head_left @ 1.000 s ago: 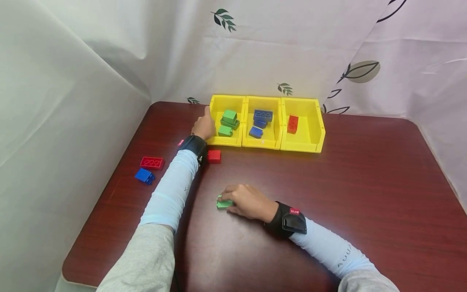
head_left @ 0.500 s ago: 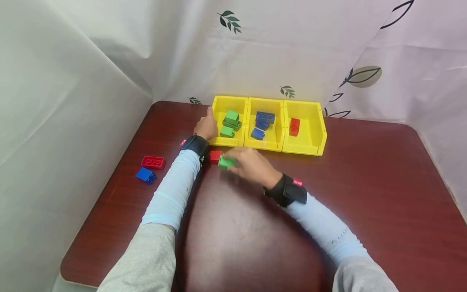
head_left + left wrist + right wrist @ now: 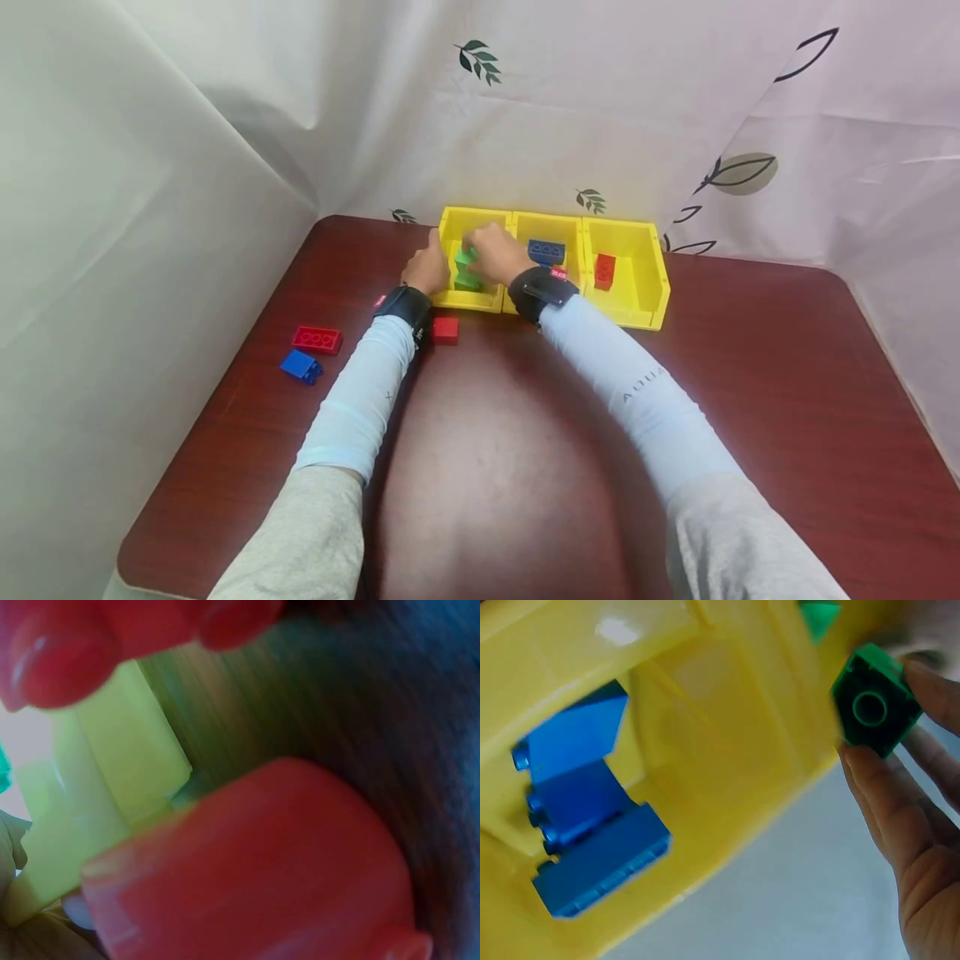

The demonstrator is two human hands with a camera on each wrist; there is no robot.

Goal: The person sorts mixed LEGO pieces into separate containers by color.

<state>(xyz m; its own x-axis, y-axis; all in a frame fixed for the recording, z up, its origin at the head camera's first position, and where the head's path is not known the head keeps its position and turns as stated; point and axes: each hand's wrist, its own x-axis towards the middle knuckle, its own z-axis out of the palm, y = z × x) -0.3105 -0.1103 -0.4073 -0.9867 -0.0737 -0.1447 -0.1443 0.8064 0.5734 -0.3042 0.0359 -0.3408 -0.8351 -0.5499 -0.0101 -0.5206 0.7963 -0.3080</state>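
Yellow plastic makes up the three bins (image 3: 553,225) I see side by side along the far edge of the counter (image 3: 517,467), and both of the person's hands are at the left bin (image 3: 468,300). From my end, the right hand (image 3: 498,252) reaches over that bin with a green block (image 3: 876,701) pinched between thumb and fingers; my right wrist view shows the block's hollow underside facing the camera. I cannot tell whether the block touches anything beneath it. Another green block (image 3: 468,283) lies inside, nearer the front lip. The left hand (image 3: 427,271) grips the left bin's outer side wall, thumb up by the rim; my left wrist view has its fingers about the yellow edge.

Next along, the middle bin (image 3: 562,229) carries three blue blocks (image 3: 583,802), and the right bin (image 3: 633,271) has a red block (image 3: 604,272) toward its left side. Out on the counter I count three more pieces: a small red block (image 3: 446,331) just in front of the left bin, and, near the counter's left edge, a long red brick (image 3: 317,339) with a blue block (image 3: 301,367) just beside it. Beyond the far edge hangs a pale curtain (image 3: 600,100) with leaf prints.
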